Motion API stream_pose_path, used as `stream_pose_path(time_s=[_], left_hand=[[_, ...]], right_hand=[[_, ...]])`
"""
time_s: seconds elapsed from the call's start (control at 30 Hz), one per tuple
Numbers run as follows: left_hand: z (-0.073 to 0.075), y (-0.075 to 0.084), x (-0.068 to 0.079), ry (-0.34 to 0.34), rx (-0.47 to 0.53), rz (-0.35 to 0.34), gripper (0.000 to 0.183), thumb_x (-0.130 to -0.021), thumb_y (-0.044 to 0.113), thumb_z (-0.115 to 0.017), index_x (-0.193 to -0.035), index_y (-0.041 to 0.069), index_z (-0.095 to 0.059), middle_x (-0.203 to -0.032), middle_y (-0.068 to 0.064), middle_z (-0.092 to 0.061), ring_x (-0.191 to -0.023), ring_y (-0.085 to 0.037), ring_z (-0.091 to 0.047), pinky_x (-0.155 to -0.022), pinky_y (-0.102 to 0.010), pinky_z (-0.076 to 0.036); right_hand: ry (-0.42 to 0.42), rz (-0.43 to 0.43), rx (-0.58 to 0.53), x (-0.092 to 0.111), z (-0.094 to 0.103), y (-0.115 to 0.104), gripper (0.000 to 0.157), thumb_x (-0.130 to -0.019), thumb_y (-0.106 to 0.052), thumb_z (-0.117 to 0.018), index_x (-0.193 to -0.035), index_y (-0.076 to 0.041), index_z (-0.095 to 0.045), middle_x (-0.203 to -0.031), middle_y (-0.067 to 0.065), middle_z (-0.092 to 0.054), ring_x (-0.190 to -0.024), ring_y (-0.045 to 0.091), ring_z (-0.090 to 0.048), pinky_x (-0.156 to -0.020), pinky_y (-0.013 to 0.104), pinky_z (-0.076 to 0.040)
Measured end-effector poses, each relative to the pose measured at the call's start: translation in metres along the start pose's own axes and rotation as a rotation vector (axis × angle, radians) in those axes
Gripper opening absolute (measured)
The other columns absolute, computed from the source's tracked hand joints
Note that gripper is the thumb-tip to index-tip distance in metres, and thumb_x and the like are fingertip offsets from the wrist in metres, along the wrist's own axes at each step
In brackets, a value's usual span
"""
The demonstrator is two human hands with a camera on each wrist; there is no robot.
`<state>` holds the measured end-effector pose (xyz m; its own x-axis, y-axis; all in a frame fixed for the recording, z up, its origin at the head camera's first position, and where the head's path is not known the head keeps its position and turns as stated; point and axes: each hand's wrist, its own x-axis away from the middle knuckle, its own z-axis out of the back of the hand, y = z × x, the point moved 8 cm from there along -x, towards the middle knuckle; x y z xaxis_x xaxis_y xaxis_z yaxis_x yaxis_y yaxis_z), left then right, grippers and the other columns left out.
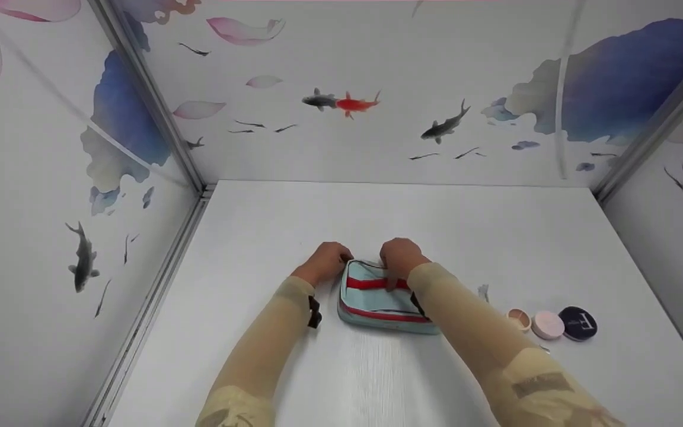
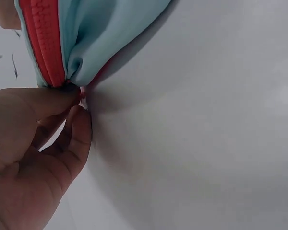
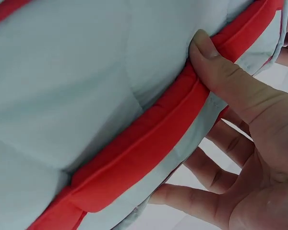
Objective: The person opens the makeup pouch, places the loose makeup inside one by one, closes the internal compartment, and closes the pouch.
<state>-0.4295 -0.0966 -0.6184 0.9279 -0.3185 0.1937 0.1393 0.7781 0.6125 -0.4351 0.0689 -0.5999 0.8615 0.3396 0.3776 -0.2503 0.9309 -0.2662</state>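
Observation:
A pale blue makeup bag point(image 1: 377, 302) with red trim lies on the white table in the head view. At its far left corner my left hand point(image 1: 328, 262) pinches the end by the red zipper point(image 2: 44, 43); what exactly sits between thumb and fingers is mostly hidden. My right hand point(image 1: 402, 256) grips the bag's far side. In the right wrist view its thumb point(image 3: 223, 72) presses on the red handle strap point(image 3: 139, 143), and the other fingers reach behind the far edge. The right forearm covers the bag's right end in the head view.
To the right of the bag stand a small round pot point(image 1: 519, 320) with tan contents, a pink round case point(image 1: 548, 325) and a black round case point(image 1: 579, 323). A small clear item point(image 1: 483, 292) lies beyond the right forearm. Printed panels point(image 1: 377, 142) wall in the table point(image 1: 270, 213).

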Motion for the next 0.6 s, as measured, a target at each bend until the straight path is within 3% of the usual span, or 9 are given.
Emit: stream_pose_path(time_s=[0.13, 0.3, 0.6], left_hand=[[0.0024, -0.0046, 0.0017, -0.015, -0.001, 0.04, 0.023, -0.105, 0.005, -0.06, -0.12, 0.007, -0.077, -0.12, -0.009, -0.073, -0.115, -0.026, -0.064, -0.11, -0.046, -0.053], [0.0021, -0.0041, 0.0034, 0.001, -0.016, 0.019, 0.019, -0.104, 0.008, -0.061, -0.115, 0.006, -0.076, -0.112, -0.008, -0.073, -0.104, -0.024, -0.063, -0.102, -0.044, -0.055], [0.0012, -0.0044, 0.0043, 0.023, -0.029, 0.029, 0.018, -0.103, 0.011, -0.064, -0.116, 0.004, -0.075, -0.109, -0.009, -0.073, -0.1, -0.023, -0.063, -0.099, -0.044, -0.057]], right_hand=[[0.016, 0.024, 0.004, -0.0059, -0.0032, 0.0009, 0.038, -0.074, -0.016, -0.098, -0.105, -0.014, -0.077, -0.103, 0.005, -0.072, -0.1, 0.026, -0.062, -0.099, 0.047, -0.058], [0.02, 0.048, 0.026, -0.0066, -0.004, 0.0009, 0.036, -0.073, -0.016, -0.099, -0.102, -0.014, -0.077, -0.101, 0.005, -0.072, -0.097, 0.026, -0.062, -0.096, 0.047, -0.058], [-0.013, -0.002, -0.018, 0.0029, -0.0003, 0.0028, 0.037, -0.076, -0.018, -0.097, -0.107, -0.014, -0.078, -0.103, 0.004, -0.074, -0.1, 0.025, -0.063, -0.095, 0.045, -0.059]])
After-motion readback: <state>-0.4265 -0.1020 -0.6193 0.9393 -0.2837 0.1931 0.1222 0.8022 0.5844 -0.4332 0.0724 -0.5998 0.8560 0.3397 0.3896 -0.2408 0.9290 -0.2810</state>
